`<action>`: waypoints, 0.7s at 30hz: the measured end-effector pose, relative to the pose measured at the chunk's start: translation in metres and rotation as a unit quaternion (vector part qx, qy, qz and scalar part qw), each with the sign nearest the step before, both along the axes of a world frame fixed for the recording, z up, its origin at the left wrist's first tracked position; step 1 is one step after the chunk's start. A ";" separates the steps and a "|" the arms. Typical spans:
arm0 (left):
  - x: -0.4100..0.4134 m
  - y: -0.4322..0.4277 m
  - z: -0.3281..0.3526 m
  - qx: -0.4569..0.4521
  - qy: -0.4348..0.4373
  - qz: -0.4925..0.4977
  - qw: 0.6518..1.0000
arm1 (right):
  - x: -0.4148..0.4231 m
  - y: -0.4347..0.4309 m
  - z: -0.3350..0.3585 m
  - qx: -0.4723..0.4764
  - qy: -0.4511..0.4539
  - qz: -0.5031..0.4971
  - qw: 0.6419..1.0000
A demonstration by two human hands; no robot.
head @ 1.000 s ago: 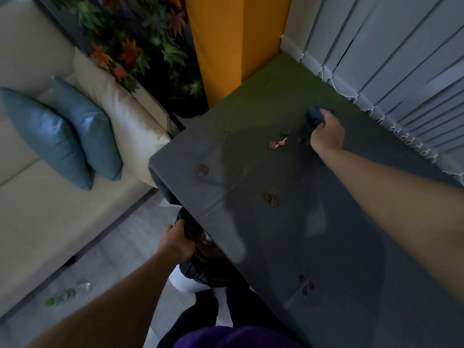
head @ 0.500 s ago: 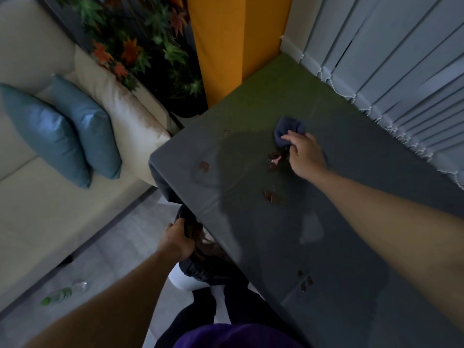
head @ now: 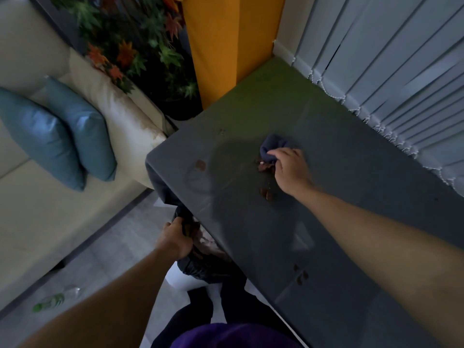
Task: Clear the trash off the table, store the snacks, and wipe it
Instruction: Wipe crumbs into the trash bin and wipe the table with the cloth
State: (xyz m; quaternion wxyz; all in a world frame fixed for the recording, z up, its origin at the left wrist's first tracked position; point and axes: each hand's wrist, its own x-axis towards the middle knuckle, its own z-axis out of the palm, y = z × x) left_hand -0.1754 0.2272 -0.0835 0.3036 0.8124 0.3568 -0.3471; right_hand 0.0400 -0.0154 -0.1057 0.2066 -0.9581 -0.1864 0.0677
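Because the dark table (head: pixel 351 202) is glossy, the bits left on it show plainly. Wiping stage, judged well along but not finished.

Black bin bag (head: pixel 200 268), lining a white bin (head: pixel 179 281), sits tucked under the table's left edge, a little nearer the person than the far-left corner. Left hand (head: pixel 174 241) has its fingers curled round the bag's rim and holds the mouth just below that edge.

Right hand (head: pixel 291 169) is around mid-table, toward the far end. Its fingers are curled, pinching a bunched dark-blue cloth (head: pixel 272 148) pressed onto the surface.

Brown scraps (head: pixel 263 167) lie touching the cloth's near side. A second pair (head: pixel 266 193) is just beside the wrist, and a single piece (head: pixel 200 165) lies near the far-left corner. A few more (head: pixel 301 275) are close to the left edge, nearer the person. What they are: cannot tell.

Judgement on doing it well:
- Keep the cloth low and flat so it herds the scraps instead of skipping over them.
- Sweep in one line toward the left edge, gathering the pair by the wrist on the way.
- Hold the bag mouth right under the point where the sweep leaves the edge, rim wide and tight to the table.
- Risk: light bits scatter to the floor if the stroke is quick.
- Outlying pieces need separate passes.
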 end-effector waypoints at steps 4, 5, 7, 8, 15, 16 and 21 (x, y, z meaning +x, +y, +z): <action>-0.002 0.001 -0.001 0.000 -0.004 0.000 1.000 | -0.017 -0.005 0.005 0.059 -0.042 0.028 0.997; -0.003 0.001 -0.001 0.000 -0.003 -0.001 1.000 | -0.017 -0.008 0.007 0.063 -0.054 -0.022 0.996; -0.004 0.001 0.000 -0.001 -0.002 -0.001 1.000 | -0.015 -0.015 0.010 0.027 -0.058 -0.123 0.990; -0.004 0.001 0.000 -0.001 -0.002 -0.001 1.000 | -0.015 -0.018 0.009 -0.001 -0.046 -0.151 0.987; -0.006 0.002 0.001 0.007 -0.005 -0.006 1.000 | -0.035 -0.025 0.000 0.024 -0.004 -0.045 0.999; -0.006 0.003 0.001 0.006 -0.006 -0.005 1.000 | -0.036 -0.026 0.002 0.037 -0.013 -0.053 0.998; -0.008 0.004 0.001 0.002 -0.007 0.001 1.000 | -0.036 -0.030 0.003 0.008 -0.003 -0.201 0.980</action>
